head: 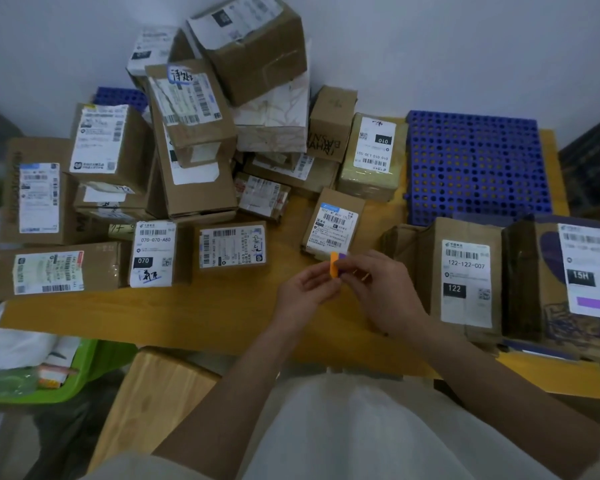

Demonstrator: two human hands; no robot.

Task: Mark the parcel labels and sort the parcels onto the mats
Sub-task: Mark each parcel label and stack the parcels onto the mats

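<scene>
Both hands meet over the smooth yellow wooden table (194, 317). The left hand (300, 294) and the right hand (383, 292) pinch a small flat pad of sticky flags (336, 265) (orange and purple strips) between their fingertips.

At 12 o'clock from the hands stands a small brown cardboard box (333, 223) with a white paper label. At 3 o'clock a wrinkly brown parcel (465, 282) reads 122, touching a bigger parcel (575, 282) with a purple arrow sticker.

At 1 o'clock lies a blue plastic mat (475, 164) full of round holes, its top bare. At 10 o'clock many boxes pile up in a heap (194, 133), some tilted.

The table is bare near its front edge, at 8 o'clock from the hands.
</scene>
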